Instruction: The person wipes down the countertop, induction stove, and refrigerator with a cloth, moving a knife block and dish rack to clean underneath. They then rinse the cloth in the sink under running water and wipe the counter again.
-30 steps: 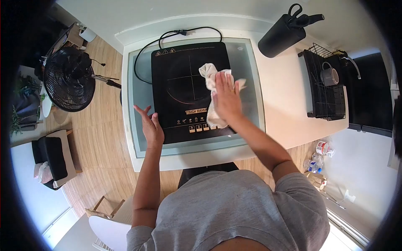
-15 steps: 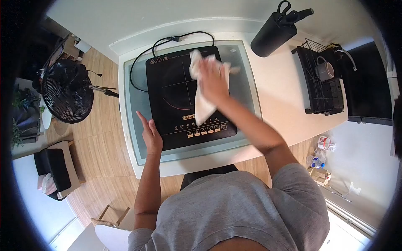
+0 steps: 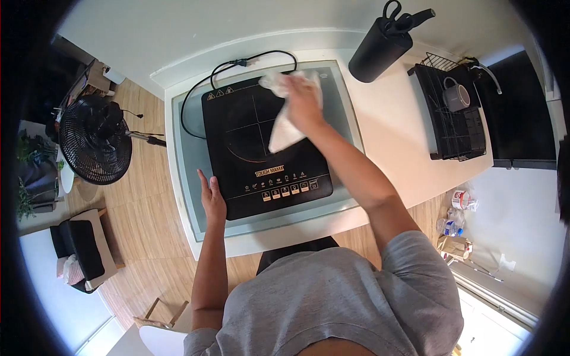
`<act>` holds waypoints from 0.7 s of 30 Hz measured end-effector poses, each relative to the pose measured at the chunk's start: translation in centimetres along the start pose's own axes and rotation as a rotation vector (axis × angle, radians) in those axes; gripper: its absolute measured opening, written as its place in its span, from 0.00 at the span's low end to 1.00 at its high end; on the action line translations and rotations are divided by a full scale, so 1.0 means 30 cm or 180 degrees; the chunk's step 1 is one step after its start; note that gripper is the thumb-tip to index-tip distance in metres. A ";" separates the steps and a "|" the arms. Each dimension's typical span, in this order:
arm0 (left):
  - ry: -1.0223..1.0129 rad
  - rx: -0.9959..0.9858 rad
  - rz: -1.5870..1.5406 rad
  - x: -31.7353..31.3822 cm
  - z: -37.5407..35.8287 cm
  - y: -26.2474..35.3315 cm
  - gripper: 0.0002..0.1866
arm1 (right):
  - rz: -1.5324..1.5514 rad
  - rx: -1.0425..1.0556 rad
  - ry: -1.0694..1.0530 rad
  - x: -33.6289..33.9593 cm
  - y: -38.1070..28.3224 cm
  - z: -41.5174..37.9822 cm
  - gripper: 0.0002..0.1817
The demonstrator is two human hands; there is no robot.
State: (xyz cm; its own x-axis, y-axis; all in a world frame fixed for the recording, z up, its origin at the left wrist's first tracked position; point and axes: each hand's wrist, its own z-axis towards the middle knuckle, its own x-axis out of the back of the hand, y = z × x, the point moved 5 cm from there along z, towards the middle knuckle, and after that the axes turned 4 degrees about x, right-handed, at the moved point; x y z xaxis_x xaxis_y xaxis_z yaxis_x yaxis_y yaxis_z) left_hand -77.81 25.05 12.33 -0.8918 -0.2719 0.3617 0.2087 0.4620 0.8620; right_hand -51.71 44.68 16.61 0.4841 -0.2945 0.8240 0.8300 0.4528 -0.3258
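A black induction cooktop [image 3: 249, 151] lies on a glass-topped white table [image 3: 190, 148]. My right hand [image 3: 301, 101] presses a white cloth [image 3: 284, 132] against the cooktop's far right corner, the cloth trailing back over the glass surface. My left hand [image 3: 212, 199] rests flat against the cooktop's near left edge, fingers together, holding nothing. The cooktop's black power cord [image 3: 202, 83] loops off its back left corner.
A black cylindrical holder with scissors [image 3: 380, 44] stands at the back right. A black wire rack [image 3: 454, 118] with a grey mug [image 3: 455, 97] sits on the counter to the right. A black floor fan [image 3: 95, 139] stands left of the table.
My right hand has slid the cloth from the cooktop's near right side up to its far right corner. My left hand has stayed at the left edge.
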 end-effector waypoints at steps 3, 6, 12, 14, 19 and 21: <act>-0.0428 0.0137 -0.0761 -0.007 -0.024 -0.002 0.40 | 0.0859 -0.0258 0.0103 0.263 0.073 -0.229 0.28; -0.1004 0.0201 -0.0899 -0.021 -0.055 0.056 0.41 | 0.0873 -0.0536 0.0016 0.460 0.073 -0.514 0.27; -0.1539 0.0659 -0.1039 -0.058 -0.013 0.076 0.37 | 0.0121 0.0225 -0.2156 0.343 -0.173 -0.961 0.28; -0.1618 0.0933 -0.1105 -0.063 -0.023 0.073 0.36 | 0.0757 0.0775 -0.2385 0.284 -0.356 -0.891 0.27; -0.1760 0.0993 -0.1056 -0.035 0.025 0.217 0.33 | 0.1691 0.1788 -0.1074 -0.003 -0.753 -0.717 0.22; -0.1802 0.0915 -0.1065 -0.019 0.043 0.286 0.30 | 0.1553 0.1773 -0.0509 -0.098 -0.818 -0.607 0.21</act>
State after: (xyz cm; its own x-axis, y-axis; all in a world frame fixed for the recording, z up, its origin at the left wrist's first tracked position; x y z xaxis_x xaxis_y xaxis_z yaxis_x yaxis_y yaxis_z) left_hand -76.04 30.26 19.05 -0.9771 0.0058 -0.2126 -0.1568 0.6558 0.7385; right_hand -68.46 19.12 13.76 0.6792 0.1547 0.7175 0.2486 0.8713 -0.4232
